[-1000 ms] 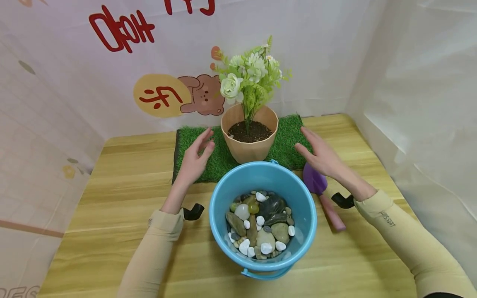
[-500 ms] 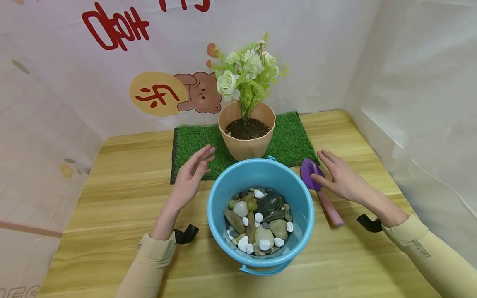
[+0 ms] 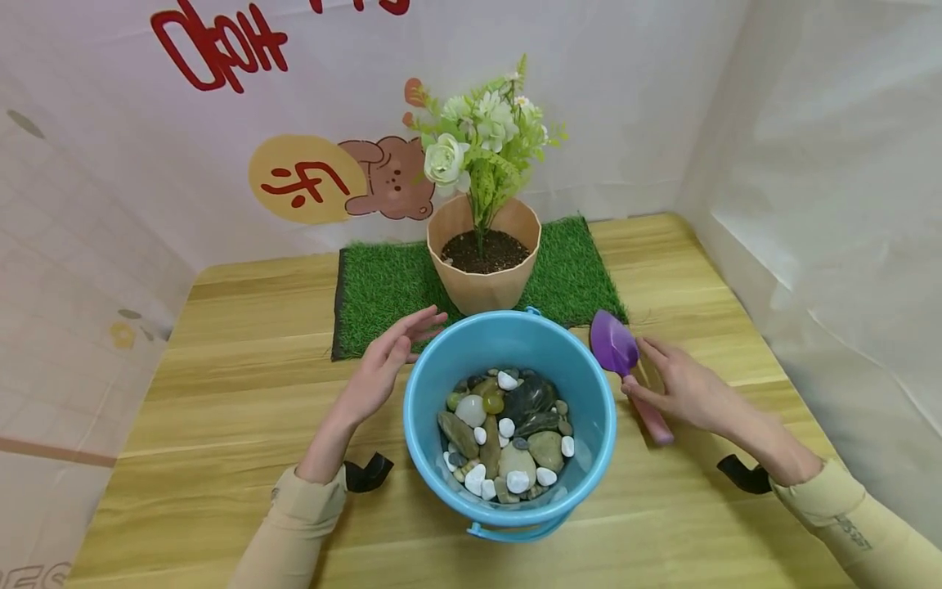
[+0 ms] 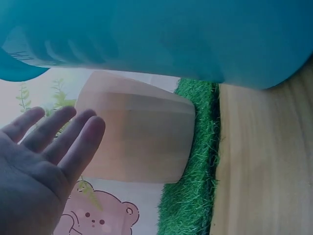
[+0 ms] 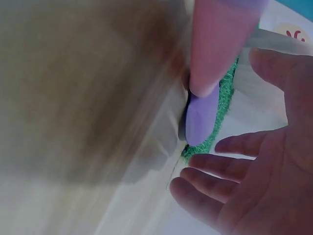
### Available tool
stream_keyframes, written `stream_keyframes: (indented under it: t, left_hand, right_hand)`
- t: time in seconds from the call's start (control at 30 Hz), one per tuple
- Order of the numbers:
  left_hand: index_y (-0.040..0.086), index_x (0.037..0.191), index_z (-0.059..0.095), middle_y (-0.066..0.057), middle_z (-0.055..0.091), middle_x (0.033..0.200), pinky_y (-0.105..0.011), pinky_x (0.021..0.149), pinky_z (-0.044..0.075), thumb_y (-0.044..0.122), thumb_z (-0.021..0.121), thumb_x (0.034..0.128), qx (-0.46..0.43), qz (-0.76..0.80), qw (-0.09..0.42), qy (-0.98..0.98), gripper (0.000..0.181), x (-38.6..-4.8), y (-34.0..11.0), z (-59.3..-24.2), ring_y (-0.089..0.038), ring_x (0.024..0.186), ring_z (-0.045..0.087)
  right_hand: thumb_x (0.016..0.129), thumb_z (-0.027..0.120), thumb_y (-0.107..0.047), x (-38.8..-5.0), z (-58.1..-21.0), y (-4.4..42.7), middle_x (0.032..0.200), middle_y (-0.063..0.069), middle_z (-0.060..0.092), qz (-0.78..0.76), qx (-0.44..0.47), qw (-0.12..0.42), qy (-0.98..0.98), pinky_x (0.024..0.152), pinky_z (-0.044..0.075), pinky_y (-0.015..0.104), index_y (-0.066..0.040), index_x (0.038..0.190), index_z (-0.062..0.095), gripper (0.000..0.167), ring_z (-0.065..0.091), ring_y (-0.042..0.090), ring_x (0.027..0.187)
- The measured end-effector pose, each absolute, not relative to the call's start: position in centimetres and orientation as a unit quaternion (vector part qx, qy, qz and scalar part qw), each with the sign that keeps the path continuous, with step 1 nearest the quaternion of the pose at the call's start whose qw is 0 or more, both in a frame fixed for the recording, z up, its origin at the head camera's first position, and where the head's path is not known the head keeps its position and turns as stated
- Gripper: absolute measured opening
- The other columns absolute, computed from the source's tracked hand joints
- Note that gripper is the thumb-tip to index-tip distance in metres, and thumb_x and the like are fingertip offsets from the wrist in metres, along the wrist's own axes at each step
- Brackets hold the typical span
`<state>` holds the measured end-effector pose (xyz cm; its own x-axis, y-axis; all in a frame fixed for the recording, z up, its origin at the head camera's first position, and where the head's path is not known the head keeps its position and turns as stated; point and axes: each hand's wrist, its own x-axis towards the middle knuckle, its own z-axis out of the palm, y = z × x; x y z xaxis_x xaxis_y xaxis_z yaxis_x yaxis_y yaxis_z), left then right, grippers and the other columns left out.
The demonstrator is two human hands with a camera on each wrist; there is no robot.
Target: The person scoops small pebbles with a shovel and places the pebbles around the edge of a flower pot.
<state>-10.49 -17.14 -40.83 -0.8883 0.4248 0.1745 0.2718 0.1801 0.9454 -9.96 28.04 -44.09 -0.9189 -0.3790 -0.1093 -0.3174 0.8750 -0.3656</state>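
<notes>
My left hand [image 3: 377,372] hovers beside the upper left of a light-blue bucket [image 3: 414,438], its fingers extended and holding nothing. In the left wrist view, the palm and fingers [image 4: 78,147] lie in front of a peach flowerpot [image 4: 142,132]. My right hand [image 3: 692,391] is spread over the pink handle of a small trowel [image 3: 612,342] with a purple blade, which lies on the table right of the bucket. In the right wrist view, the trowel handle [image 5: 220,49] passes beside the open hand [image 5: 283,171], and a gap shows between them.
Stones [image 3: 517,462] of several colours lie in the bucket. Behind it, the flowerpot with white flowers [image 3: 496,123] and dark soil stands on a green turf mat [image 3: 577,278]. Bare wooden tabletop [image 3: 250,327] extends to the left. White printed sheets [image 3: 603,106] enclose the back and sides.
My right hand has come down from above the mat's right side toward the trowel handle. My left hand has drawn back from beside the pot to the bucket's upper left rim.
</notes>
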Motion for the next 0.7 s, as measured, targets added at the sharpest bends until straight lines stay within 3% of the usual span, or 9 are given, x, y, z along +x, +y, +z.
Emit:
stream_keyframes:
  t: [0.2, 0.27, 0.33, 0.43, 0.57, 0.7]
  left_hand:
    - [0.000, 0.162, 0.034, -0.027, 0.049, 0.160, -0.019, 0.109, 0.052, 0.049, 0.024, 0.1143, 0.266, 0.606, 0.081, 0.745, 0.069, -10.4, -16.9, -41.3, -0.005, 0.140, 0.056]
    - [-0.001, 0.162, 0.035, -0.029, 0.050, 0.158, -0.020, 0.109, 0.053, 0.051, 0.024, 0.1137, 0.272, 0.611, 0.081, 0.739, 0.072, -10.1, -16.8, -41.6, 0.002, 0.137, 0.056]
    - [-0.001, 0.162, 0.035, -0.030, 0.052, 0.156, -0.023, 0.108, 0.055, 0.053, 0.025, 0.1132, 0.275, 0.618, 0.085, 0.732, 0.073, -9.9, -16.7, -41.8, -0.003, 0.136, 0.059]
    - [0.001, 0.163, 0.034, -0.031, 0.053, 0.153, -0.030, 0.103, 0.060, 0.054, 0.027, 0.1127, 0.273, 0.628, 0.098, 0.722, 0.073, -9.9, -16.4, -41.9, -0.025, 0.133, 0.065]
    - [0.000, 0.163, 0.034, -0.032, 0.051, 0.155, -0.040, 0.102, 0.063, 0.047, 0.028, 0.1134, 0.274, 0.642, 0.111, 0.708, 0.069, -9.9, -16.0, -41.9, -0.050, 0.132, 0.061]
    - [0.000, 0.162, 0.035, -0.031, 0.048, 0.158, -0.043, 0.102, 0.063, 0.035, 0.031, 0.1124, 0.265, 0.650, 0.115, 0.703, 0.061, -9.9, -15.6, -41.6, -0.053, 0.135, 0.058]
  right_hand:
    - [0.100, 0.068, -0.046, -9.2, -44.8, 28.0, 0.136, 0.034, 0.063, -0.171, -0.152, 0.089, 0.969, 0.100, 0.057, 0.066, 0.008, 0.154, 0.043, 0.080, 0.067, 0.049, 0.119]
    - [0.099, 0.069, -0.048, -8.7, -45.2, 27.8, 0.124, 0.031, 0.068, -0.162, -0.146, 0.085, 0.972, 0.090, 0.062, 0.060, 0.008, 0.149, 0.048, 0.078, 0.070, 0.042, 0.106]
    - [0.097, 0.070, -0.051, -8.5, -45.3, 27.6, 0.112, 0.027, 0.069, -0.149, -0.140, 0.080, 0.976, 0.079, 0.063, 0.054, 0.009, 0.142, 0.054, 0.077, 0.069, 0.035, 0.094]
    - [0.095, 0.072, -0.053, -8.4, -45.4, 27.2, 0.093, 0.016, 0.065, -0.144, -0.124, 0.079, 0.979, 0.062, 0.055, 0.038, 0.003, 0.123, 0.064, 0.063, 0.060, 0.023, 0.077]
    - [0.094, 0.074, -0.050, -8.4, -45.4, 27.0, 0.087, 0.007, 0.066, -0.156, -0.113, 0.086, 0.977, 0.061, 0.052, 0.033, -0.005, 0.110, 0.071, 0.048, 0.059, 0.017, 0.073]
    - [0.094, 0.076, -0.037, -8.7, -45.3, 27.1, 0.077, 0.001, 0.064, -0.168, -0.120, 0.084, 0.975, 0.060, 0.048, 0.030, -0.007, 0.098, 0.073, 0.030, 0.056, 0.013, 0.068]
